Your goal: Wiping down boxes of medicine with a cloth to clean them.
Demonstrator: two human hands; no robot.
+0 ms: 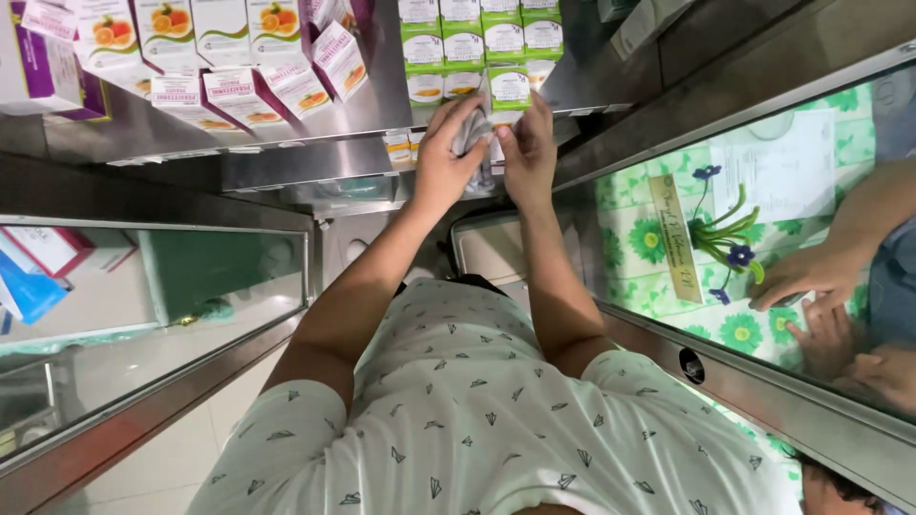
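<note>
Hands meet at the edge of a metal shelf (pixel 372 105), both raised in front of the person's chest. The left hand (pixel 441 162) is curled, its fingers folded over the top of a small silvery grey packet (pixel 470 133); the right hand (pixel 527 153) is half closed and pinches the same packet from the other side with thumb and fingertips. The packet sits between the two hands, held by both and clear of the shelf. What kind of packet it is cannot be told, since the fingers cover most of it. Just beyond the knuckles stand rows of green and white boxes (pixel 509 88), and farther off past the left hand lie white boxes with orange fruit pictures (pixel 229 91). Well off to the right hand's side, another person's hand (pixel 806 277) rests on a glass counter (pixel 649 277) near a sheet of paper (pixel 787 162). The step in hand looks like working the packet between both hands at the box row. Any move from here calls for a firm pinch, as the packet looks thin and slippery, and care not to knock the tightly packed boxes.
</note>
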